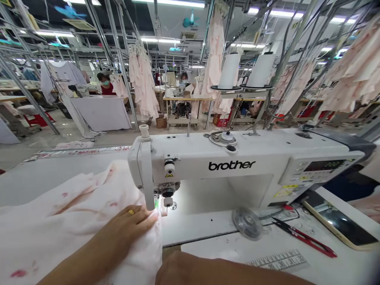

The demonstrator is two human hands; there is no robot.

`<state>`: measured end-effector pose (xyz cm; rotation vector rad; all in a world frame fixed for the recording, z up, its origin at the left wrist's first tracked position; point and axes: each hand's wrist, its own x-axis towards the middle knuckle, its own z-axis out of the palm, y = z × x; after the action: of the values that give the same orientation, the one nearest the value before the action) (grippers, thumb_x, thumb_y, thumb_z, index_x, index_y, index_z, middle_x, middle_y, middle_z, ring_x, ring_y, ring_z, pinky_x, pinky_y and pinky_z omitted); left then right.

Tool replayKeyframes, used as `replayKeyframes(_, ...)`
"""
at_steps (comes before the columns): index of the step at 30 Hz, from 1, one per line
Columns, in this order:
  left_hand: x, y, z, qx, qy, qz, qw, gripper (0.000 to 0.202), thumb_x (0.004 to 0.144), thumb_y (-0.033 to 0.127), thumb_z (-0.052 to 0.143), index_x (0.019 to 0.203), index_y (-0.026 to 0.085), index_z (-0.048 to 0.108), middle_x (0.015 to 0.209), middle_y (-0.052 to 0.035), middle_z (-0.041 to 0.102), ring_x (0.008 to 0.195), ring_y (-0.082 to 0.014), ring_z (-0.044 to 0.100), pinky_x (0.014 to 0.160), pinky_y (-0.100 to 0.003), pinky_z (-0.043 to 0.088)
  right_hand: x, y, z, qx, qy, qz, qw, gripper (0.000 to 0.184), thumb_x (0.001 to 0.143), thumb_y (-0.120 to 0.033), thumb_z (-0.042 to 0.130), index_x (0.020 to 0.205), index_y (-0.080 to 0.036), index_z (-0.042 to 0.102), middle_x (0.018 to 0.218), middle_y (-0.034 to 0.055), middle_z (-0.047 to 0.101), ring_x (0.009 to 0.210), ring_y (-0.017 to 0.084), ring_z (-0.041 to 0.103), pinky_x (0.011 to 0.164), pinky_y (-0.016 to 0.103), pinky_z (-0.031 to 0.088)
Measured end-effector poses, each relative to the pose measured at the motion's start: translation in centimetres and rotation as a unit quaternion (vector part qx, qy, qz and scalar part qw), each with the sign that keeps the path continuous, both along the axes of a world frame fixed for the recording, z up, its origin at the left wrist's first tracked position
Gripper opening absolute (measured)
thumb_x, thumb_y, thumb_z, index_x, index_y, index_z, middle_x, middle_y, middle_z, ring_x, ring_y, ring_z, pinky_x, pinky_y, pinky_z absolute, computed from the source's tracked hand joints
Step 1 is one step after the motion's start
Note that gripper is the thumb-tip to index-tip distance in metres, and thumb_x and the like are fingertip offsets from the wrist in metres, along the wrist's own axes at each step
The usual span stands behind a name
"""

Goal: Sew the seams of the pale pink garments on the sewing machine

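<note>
Pale pink fabric [97,198] with darker pink prints lies over the left side of a white Brother sewing machine's table. My left hand [133,217], a gold ring on one finger, rests on it with fingers stretched out and pressing down. Its fingertips are just beside the needle area [157,200], which a lamp lights. At the bottom, my right hand [178,267] is curled closed at the fabric's near right edge; its fingertips are hidden. The sewing machine head [237,150] stands beyond both hands.
Right of the needle lie a clear round plastic case [247,223], red-handled thread snips [308,237] and a phone [341,217]. A printed ruler scale [279,261] marks the tabletop. White thread cones [230,71] stand behind. Farther back are hanging pink garments [142,79] and people at machines.
</note>
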<state>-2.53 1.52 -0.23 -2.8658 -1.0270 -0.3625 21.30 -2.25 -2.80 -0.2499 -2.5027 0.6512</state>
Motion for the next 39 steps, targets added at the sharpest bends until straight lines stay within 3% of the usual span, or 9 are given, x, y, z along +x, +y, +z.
replayKeyframes(3, 0.2, 0.9, 0.7, 0.008, 0.033, -0.008, 0.999, 0.065, 0.076, -0.005, 0.037, 0.129, 0.029, 0.055, 0.121, -0.0030, 0.067, 0.110, -0.0179, 0.062, 0.096, -0.029, 0.047, 0.2, 0.5, 0.3, 0.007, -0.014, 0.014, 1.000, 0.044, 0.101, -0.023, 0.041, 0.058, -0.020, 0.032, 0.054, -0.0066, 0.046, 0.050, 0.008, 0.044, 0.058, 0.017, 0.042)
replayKeyframes(6, 0.5, 0.3, 1.2, 0.003, 0.011, -0.023, 1.000, 0.061, 0.077, -0.005, 0.040, 0.123, 0.030, 0.058, 0.116, -0.0006, 0.068, 0.111, -0.0178, 0.061, 0.099, -0.030, 0.045, 0.3, 1.3, 0.1, 0.021, -0.054, 0.054, 0.997, 0.043, 0.096, -0.015, 0.047, 0.063, -0.022, 0.020, 0.056, -0.0071, 0.043, 0.055, 0.008, 0.043, 0.062, 0.016, 0.041)
replayKeyframes(10, 0.7, -0.8, 0.6, -0.001, -0.022, -0.008, 1.000, 0.061, 0.076, -0.004, 0.042, 0.125, 0.029, 0.057, 0.119, -0.0003, 0.067, 0.102, -0.0168, 0.064, 0.089, -0.026, 0.050, 0.3, 1.8, 0.0, 0.075, -0.111, 0.085, 0.987, 0.033, 0.095, -0.014, 0.053, 0.069, -0.021, 0.033, 0.067, -0.0059, 0.055, 0.066, 0.008, 0.050, 0.071, 0.017, 0.040)
replayKeyframes(14, 0.9, 0.1, 0.5, 0.007, 0.011, 0.026, 1.000, 0.053, 0.079, 0.000, 0.044, 0.121, 0.028, 0.058, 0.115, -0.0028, 0.069, 0.101, -0.0189, 0.066, 0.083, -0.028, 0.052, 0.2, 1.7, 0.9, 0.154, -0.102, 0.055, 0.981, 0.017, 0.099, -0.015, 0.048, 0.082, -0.020, 0.050, 0.081, -0.0057, 0.064, 0.072, 0.009, 0.053, 0.077, 0.022, 0.039)
replayKeyframes(18, 0.9, 0.2, 1.1, 0.033, 0.018, 0.014, 0.999, 0.049, 0.080, 0.000, 0.043, 0.117, 0.027, 0.060, 0.118, -0.0029, 0.068, 0.107, -0.0197, 0.064, 0.089, -0.029, 0.051, 0.0, 1.4, 1.6, 0.209, -0.115, 0.036, 0.970, 0.020, 0.100, -0.012, 0.045, 0.086, -0.018, 0.057, 0.079, -0.0051, 0.064, 0.072, 0.010, 0.053, 0.076, 0.023, 0.039)
replayKeyframes(25, 0.0, -0.6, -0.6, 0.042, -0.051, 0.043, 0.997, 0.044, 0.083, 0.005, 0.042, 0.117, 0.025, 0.062, 0.114, -0.0025, 0.070, 0.105, -0.0180, 0.065, 0.089, -0.026, 0.051, -0.1, 1.8, 1.6, 0.252, -0.098, 0.018, 0.963, 0.021, 0.098, -0.012, 0.050, 0.081, -0.018, 0.058, 0.072, -0.0050, 0.060, 0.069, 0.010, 0.052, 0.075, 0.023, 0.040)
replayKeyframes(31, 0.1, 1.7, 0.6, -0.047, -0.032, 0.077, 0.995, 0.031, 0.092, 0.011, 0.037, 0.086, 0.022, 0.065, 0.103, -0.0052, 0.068, 0.103, -0.0204, 0.062, 0.091, -0.032, 0.048, 0.1, 2.5, 2.3, 0.265, -0.107, -0.033, 0.958, 0.021, 0.090, -0.015, 0.060, 0.071, -0.018, 0.052, 0.071, -0.0045, 0.060, 0.065, 0.011, 0.051, 0.069, 0.025, 0.039)
replayKeyframes(35, -0.2, -0.3, 0.9, 0.008, -0.014, 0.197, 0.980, 0.027, 0.094, 0.025, 0.039, 0.086, 0.023, 0.064, 0.095, -0.0078, 0.067, 0.095, -0.0270, 0.061, 0.083, -0.041, 0.045, -0.1, 2.6, 2.5, 0.284, -0.080, -0.035, 0.955, 0.023, 0.092, -0.013, 0.056, 0.070, -0.018, 0.052, 0.070, -0.0031, 0.060, 0.069, 0.011, 0.054, 0.071, 0.025, 0.041)
replayKeyframes(39, -0.4, -2.3, -0.1, -0.048, 0.006, 0.344, 0.938, 0.031, 0.092, 0.045, 0.042, 0.076, 0.022, 0.056, 0.077, -0.0060, 0.062, 0.076, -0.0268, 0.060, 0.069, -0.038, 0.041, -0.1, 2.2, 2.7, 0.356, -0.038, -0.058, 0.932, 0.023, 0.095, -0.014, 0.052, 0.072, -0.017, 0.056, 0.074, 0.0017, 0.063, 0.074, 0.012, 0.056, 0.078, 0.028, 0.043)
